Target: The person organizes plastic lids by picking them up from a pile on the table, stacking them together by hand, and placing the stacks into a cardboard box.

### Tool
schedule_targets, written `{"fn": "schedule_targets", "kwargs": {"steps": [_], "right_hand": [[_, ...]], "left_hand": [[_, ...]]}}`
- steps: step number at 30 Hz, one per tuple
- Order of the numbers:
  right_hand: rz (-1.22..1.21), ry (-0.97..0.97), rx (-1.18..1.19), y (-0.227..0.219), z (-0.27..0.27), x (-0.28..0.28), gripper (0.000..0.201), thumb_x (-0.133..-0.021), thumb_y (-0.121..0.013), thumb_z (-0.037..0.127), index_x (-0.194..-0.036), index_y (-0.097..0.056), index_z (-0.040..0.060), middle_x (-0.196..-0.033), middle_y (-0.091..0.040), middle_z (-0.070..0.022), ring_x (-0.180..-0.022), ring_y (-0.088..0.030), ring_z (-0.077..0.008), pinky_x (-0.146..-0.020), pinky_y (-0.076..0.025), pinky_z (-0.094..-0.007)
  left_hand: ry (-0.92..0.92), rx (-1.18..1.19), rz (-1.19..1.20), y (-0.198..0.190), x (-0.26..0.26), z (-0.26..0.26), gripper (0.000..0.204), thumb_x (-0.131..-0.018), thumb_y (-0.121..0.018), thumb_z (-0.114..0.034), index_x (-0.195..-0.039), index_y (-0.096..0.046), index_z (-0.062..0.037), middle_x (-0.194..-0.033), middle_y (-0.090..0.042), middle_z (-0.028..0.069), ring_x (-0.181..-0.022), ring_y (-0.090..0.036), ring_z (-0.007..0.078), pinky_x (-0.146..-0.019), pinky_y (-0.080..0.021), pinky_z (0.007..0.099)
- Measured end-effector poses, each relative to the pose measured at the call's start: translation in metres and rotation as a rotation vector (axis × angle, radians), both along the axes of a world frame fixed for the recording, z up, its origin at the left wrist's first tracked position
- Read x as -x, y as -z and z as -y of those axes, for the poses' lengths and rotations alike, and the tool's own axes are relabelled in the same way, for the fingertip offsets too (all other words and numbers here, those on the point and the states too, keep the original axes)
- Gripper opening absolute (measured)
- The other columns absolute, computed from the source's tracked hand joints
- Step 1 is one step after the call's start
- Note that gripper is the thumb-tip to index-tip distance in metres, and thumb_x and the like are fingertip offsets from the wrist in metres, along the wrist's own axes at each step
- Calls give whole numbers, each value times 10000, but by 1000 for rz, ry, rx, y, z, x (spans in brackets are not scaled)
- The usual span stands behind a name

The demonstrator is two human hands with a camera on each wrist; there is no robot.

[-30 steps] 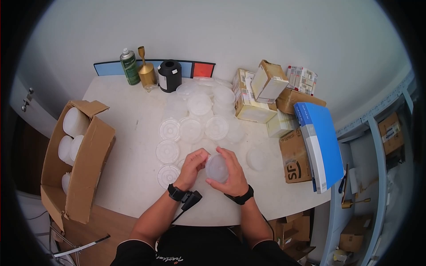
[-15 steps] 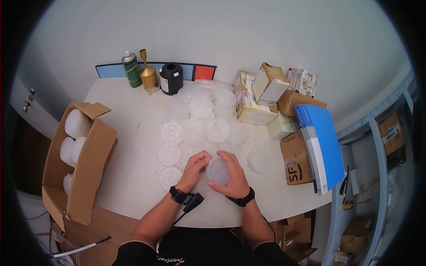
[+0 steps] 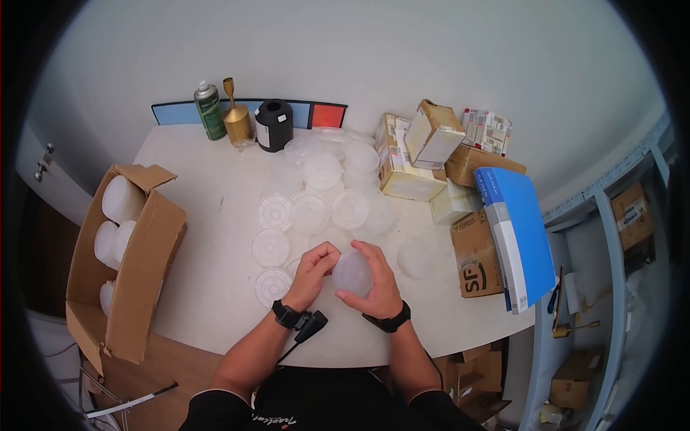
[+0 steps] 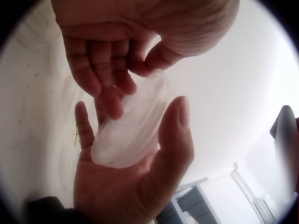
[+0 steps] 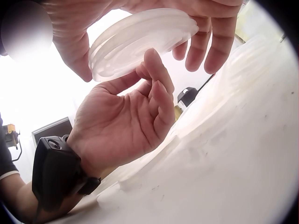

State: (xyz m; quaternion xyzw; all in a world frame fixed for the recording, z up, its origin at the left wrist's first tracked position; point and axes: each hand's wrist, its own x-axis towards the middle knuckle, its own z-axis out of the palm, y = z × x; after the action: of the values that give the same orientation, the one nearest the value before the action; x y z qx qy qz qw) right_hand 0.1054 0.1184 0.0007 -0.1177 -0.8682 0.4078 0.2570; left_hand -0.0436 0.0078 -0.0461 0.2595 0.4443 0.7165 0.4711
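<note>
Several round translucent plastic lids (image 3: 353, 274), nested in a thin stack, are held up over the front of the table. My right hand (image 3: 382, 284) grips the stack by its sides, with the thumb on the near edge and the fingers around the far one. At the left rim, my left hand (image 3: 310, 276) pinches the edge between thumb and index finger. In the left wrist view the stack (image 4: 133, 123) stands tilted, and the left fingertips lie at its upper edge. The right wrist view shows the layered rims of the lids (image 5: 140, 42).
Loose lids (image 3: 271, 246) and heaped lids (image 3: 323, 171) cover the table's middle. A cardboard box (image 3: 147, 280) with white tubs (image 3: 122, 199) stands left. Cartons (image 3: 413, 176) and a blue binder (image 3: 521, 230) line the right. A spray can (image 3: 209, 111) and a black cylinder (image 3: 274, 126) stand behind.
The head view shifts slightly down and back. Both hands stay on the lids in nearly the same pose.
</note>
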Motion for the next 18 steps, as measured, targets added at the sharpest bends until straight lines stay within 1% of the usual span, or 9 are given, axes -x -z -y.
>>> {"fn": "schedule_targets", "kwargs": {"steps": [7, 10, 14, 16, 18], "right_hand": [[13, -15, -19, 1, 2, 2, 904, -730, -882, 278, -1462, -436, -12, -1392, -512, -241, -1281, -540, -398, -1076, -452, -430], [18, -15, -20, 2, 1, 2, 903, -733, -882, 281, -1461, -437, -14, -1395, -510, -243, -1283, -539, -399, -1075, -453, -432], [24, -19, -21, 4, 1, 1, 912, -733, -886, 286, -1465, -431, -14, -1394, -509, -246, -1282, -539, -399, -1070, -457, -436], [27, -23, -22, 5, 1, 2, 934, -727, -892, 288, -1475, -419, -12, -1397, -505, -249, -1284, -537, -400, -1066, -460, -439], [26, 14, -20, 2, 3, 2, 960, -711, -905, 279, -1478, -403, -7, -1408, -493, -251, -1289, -530, -406, -1065, -460, -444]], "left_hand": [[5, -4, -1, 1, 1, 0, 182, -1050, -536, -210, -928, -590, -85, -835, -540, -71, -765, -455, 29, -718, -386, 218], [0, -14, 56, 0, -1, -1, 200, -1060, -528, -233, -937, -589, -87, -851, -543, -73, -775, -466, 29, -737, -397, 213], [37, -52, -15, -3, 0, 2, 124, -1031, -594, -178, -960, -577, -79, -890, -579, -53, -816, -515, 27, -756, -430, 209], [33, -94, -42, -7, -4, 0, 94, -1007, -629, -132, -965, -569, -73, -907, -598, -39, -836, -540, 27, -757, -445, 208], [-12, -90, -51, -2, -2, -1, 92, -984, -648, -93, -965, -562, -69, -913, -618, -25, -840, -558, 30, -748, -454, 211]]}}
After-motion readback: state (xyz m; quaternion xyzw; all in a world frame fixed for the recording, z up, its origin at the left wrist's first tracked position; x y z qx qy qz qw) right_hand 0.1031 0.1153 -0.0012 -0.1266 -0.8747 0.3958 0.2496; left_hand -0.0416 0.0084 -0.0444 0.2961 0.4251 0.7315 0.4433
